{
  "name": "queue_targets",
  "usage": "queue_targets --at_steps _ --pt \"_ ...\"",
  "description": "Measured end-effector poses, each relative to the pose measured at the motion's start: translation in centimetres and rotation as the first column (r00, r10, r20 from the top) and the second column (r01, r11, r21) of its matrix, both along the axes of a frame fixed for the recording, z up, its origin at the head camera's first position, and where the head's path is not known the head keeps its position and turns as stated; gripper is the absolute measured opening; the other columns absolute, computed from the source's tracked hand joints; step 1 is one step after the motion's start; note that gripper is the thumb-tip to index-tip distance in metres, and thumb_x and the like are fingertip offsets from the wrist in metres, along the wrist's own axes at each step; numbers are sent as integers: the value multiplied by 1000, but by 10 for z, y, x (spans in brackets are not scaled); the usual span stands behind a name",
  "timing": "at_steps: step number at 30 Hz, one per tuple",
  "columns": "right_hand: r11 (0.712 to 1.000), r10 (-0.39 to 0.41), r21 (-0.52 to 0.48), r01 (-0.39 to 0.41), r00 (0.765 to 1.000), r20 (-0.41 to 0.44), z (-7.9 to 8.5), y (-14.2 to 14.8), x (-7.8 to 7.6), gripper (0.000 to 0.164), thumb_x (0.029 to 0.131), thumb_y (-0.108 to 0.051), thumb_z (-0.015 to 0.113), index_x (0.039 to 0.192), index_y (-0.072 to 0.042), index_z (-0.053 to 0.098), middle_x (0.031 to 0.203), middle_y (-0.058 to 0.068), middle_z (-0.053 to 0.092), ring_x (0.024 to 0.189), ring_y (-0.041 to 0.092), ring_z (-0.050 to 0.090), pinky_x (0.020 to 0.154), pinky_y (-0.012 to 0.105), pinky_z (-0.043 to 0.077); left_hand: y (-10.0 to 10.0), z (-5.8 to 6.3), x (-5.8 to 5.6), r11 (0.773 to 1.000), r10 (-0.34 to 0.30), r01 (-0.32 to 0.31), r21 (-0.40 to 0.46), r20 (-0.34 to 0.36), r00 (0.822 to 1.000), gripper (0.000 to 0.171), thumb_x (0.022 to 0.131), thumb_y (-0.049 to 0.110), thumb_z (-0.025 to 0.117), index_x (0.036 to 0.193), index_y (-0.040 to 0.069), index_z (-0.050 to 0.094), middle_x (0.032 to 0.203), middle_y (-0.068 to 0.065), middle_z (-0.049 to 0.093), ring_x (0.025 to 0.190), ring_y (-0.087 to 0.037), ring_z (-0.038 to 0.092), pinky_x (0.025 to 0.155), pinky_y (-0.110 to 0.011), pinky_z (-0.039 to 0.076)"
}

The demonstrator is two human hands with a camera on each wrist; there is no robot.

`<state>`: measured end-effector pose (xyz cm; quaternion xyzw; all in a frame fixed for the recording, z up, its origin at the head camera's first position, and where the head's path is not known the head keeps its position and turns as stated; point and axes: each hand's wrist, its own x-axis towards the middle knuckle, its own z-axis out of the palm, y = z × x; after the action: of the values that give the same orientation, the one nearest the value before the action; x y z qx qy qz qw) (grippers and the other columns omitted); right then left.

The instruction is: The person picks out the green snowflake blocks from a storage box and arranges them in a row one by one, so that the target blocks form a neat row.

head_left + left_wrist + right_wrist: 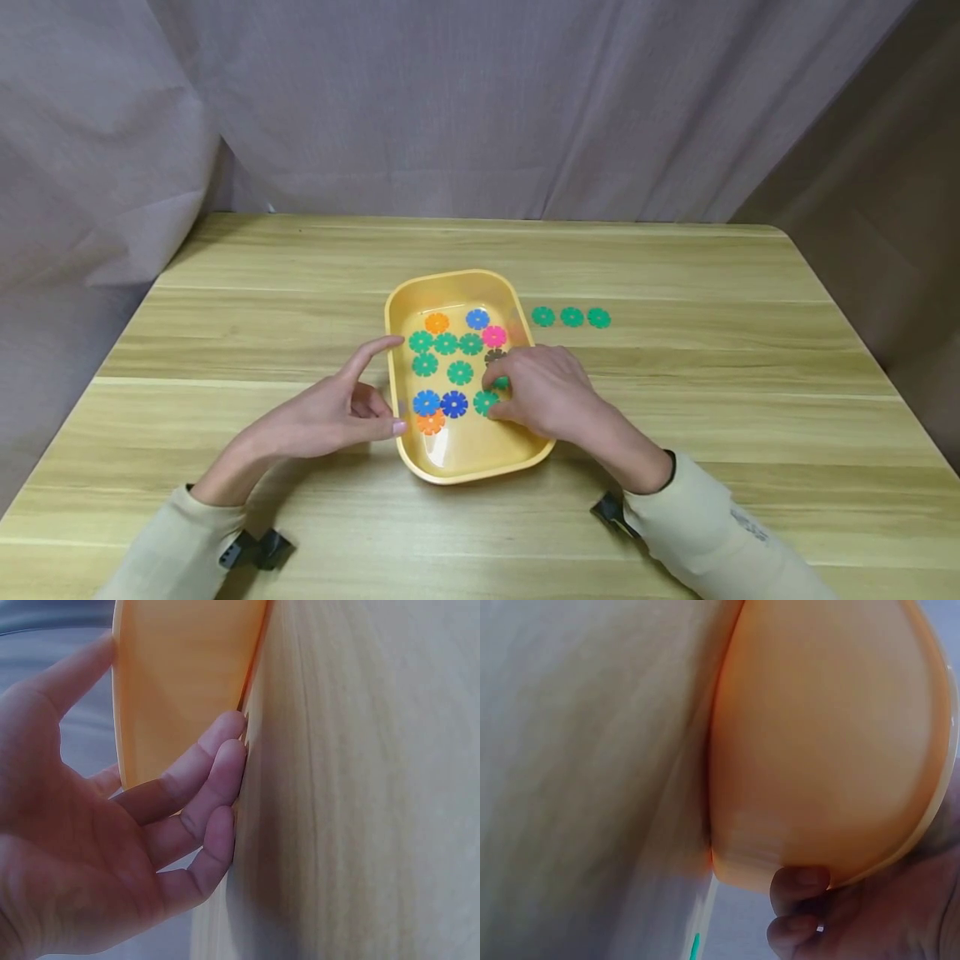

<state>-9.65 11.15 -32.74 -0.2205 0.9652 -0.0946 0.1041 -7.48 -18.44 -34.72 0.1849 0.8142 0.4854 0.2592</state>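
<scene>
A yellow plastic tray [438, 480] holds several notched snowflake building discs in green, blue, orange, pink and a dark colour. My left hand [330, 412] holds its left side, index fingertip and thumb at the rim. In the left wrist view the other fingers [225, 761] bend against the outer wall near the table. My right hand [547, 392] reaches over the right rim, thumb and index fingertips at opposite edges of a green disc [486, 403]; I cannot tell whether they pinch it. Another green disc [501, 382] is partly hidden under this hand.
Three green discs [572, 317] lie in a row on the wooden table [720, 367], right of the tray's far end. A grey curtain [480, 108] hangs behind the table. Black wrist devices [258, 550] sit by both sleeves.
</scene>
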Motion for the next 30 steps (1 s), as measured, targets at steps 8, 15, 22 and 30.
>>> queue_targets --at_steps 8,15,22,30 --pt "1000 3 13 -3 1000 1 0 -1 -1 31 84 -35 91 112 -29 81 105 -10 77 78 17 57 66 34 41 0 0 0 1000 -1 1 -5 -5 1000 100 95 32 81 167 31 11 96 -7 75 85 -26 72 76 -32 58" --pt "1000 13 -1 -13 1000 -5 -1 1 0 28 82 -28 92 106 -26 78 97 -11 74 78 16 57 71 36 43 0 0 0 1000 -6 6 4 1 1000 101 95 31 81 167 30 10 96 -7 75 86 -26 72 77 -32 58" --pt "999 5 -39 -4 1000 24 0 3 -1 26 83 -19 90 99 -24 71 73 -10 59 69 15 54 66 32 39 0 0 0 1000 -8 8 3 -1 1000 101 96 32 81 168 29 10 96 -8 75 86 -27 73 78 -32 57" --pt "996 10 -90 -4 998 59 1 8 -4 24 85 -11 85 93 -25 68 81 -11 67 77 13 61 76 35 46 1 1 1 1000 3 -3 -1 8 1000 101 95 33 81 168 30 10 96 -7 74 87 -27 72 78 -32 57"
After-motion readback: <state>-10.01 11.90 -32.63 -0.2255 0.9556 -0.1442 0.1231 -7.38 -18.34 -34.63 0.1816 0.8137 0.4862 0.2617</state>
